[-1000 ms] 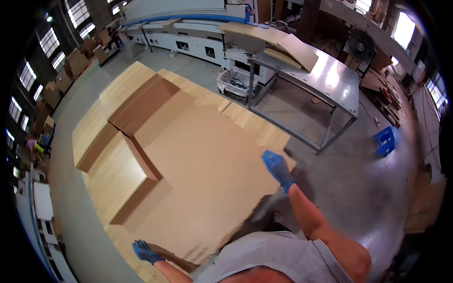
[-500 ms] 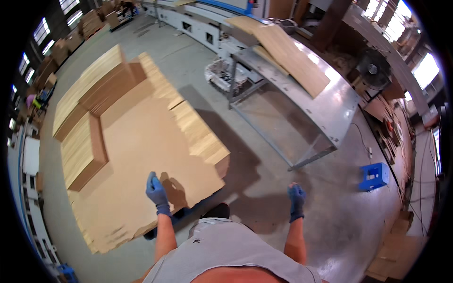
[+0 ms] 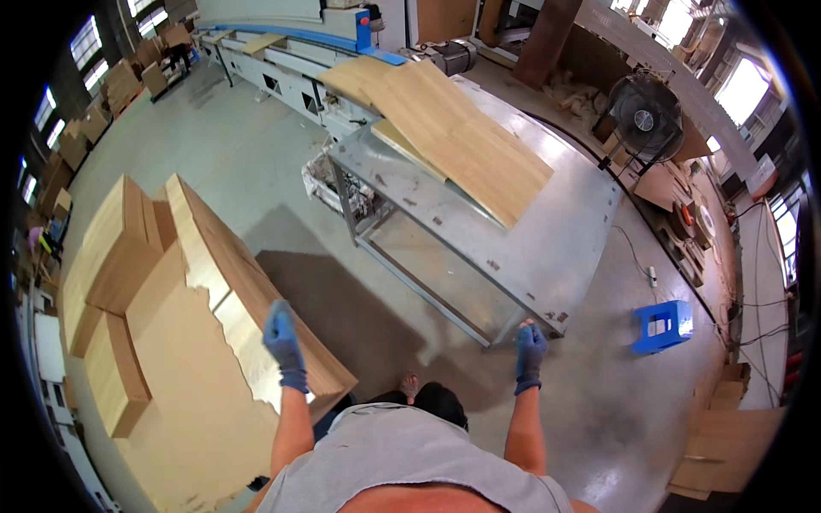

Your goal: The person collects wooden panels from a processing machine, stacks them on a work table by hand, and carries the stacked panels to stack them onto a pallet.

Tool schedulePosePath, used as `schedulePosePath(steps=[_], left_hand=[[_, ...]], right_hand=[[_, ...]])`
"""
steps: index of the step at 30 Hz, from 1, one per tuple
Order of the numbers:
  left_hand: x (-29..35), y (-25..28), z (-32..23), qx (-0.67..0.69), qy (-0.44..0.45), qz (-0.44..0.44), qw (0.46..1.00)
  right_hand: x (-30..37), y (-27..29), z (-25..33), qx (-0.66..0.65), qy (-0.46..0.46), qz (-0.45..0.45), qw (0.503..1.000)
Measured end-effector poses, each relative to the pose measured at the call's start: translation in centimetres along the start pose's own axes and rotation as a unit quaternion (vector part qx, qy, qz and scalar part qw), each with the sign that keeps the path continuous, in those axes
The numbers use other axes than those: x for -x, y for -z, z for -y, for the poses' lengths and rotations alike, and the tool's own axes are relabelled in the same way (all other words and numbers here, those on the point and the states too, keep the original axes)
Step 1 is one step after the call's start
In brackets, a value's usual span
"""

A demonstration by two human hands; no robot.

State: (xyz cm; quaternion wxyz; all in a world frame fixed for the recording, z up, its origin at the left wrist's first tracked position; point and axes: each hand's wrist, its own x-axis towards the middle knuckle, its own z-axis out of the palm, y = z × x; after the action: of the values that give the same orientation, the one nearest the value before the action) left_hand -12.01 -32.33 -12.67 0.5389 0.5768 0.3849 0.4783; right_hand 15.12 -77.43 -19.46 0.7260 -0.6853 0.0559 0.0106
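Observation:
My left hand (image 3: 283,346), in a blue glove, is in front of the near end of a stack of pale wood panels (image 3: 265,299). Its fingers are curled together with nothing showing in them. My right hand (image 3: 530,352) also wears a blue glove, with bare fingertips showing. It is closed and seems empty, close to the near corner of a metal table (image 3: 547,248) in this view. Several light wood boards (image 3: 479,128) lie overlapping on that table. Brown sheet material (image 3: 184,376) lies between the panel stacks at left.
A blue plastic stool (image 3: 663,327) stands on the floor at right. Behind the table are a black fan (image 3: 643,118) and a long machine (image 3: 291,77) with a blue rail. More stacked panels (image 3: 111,248) stand at far left. A cable (image 3: 637,252) runs along the floor.
My view and body have turned right toward the metal table, so the panel stacks have shifted left and down in view. Both hands stay raised and closed.

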Motion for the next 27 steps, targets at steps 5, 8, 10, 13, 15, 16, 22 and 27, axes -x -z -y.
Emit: schedulePosePath(steps=[5,8,10,13,15,16,22,27], left_hand=[[-1.4,-15.1,-1.5,0.082,0.111,0.118,0.983],[-4.1,-21.6,-0.4,0.056,0.187,0.141,0.97],[-7.4,-26.6,1.7,0.074,0.243,0.193,0.948],[-11.8,-37.0,3.3,0.094,0.334,0.218,0.912],[-15.5,-41.5,4.7,0.076,0.322,0.202,0.922],[-17.8,-43.4,5.5,0.068,0.31,0.191,0.929],[-29.9,-56.8,10.4,0.082,0.35,0.158,0.92],[-33.2,-60.4,12.5,0.115,0.326,0.16,0.925]], right_hand=[[-13.0,-4.3,0.7,0.057,0.026,-0.026,0.998],[-20.5,-9.1,2.2,0.189,0.031,-0.031,0.981],[-25.7,-11.8,2.4,0.203,0.019,-0.065,0.977],[-34.1,-12.0,-2.1,0.357,0.192,-0.184,0.895],[-35.8,-15.8,-0.7,0.403,0.182,-0.173,0.88],[-36.0,-18.3,1.5,0.403,0.123,-0.133,0.897],[-36.4,-20.9,3.6,0.508,0.118,-0.131,0.843],[-38.0,-20.5,2.9,0.495,0.093,-0.136,0.853]])
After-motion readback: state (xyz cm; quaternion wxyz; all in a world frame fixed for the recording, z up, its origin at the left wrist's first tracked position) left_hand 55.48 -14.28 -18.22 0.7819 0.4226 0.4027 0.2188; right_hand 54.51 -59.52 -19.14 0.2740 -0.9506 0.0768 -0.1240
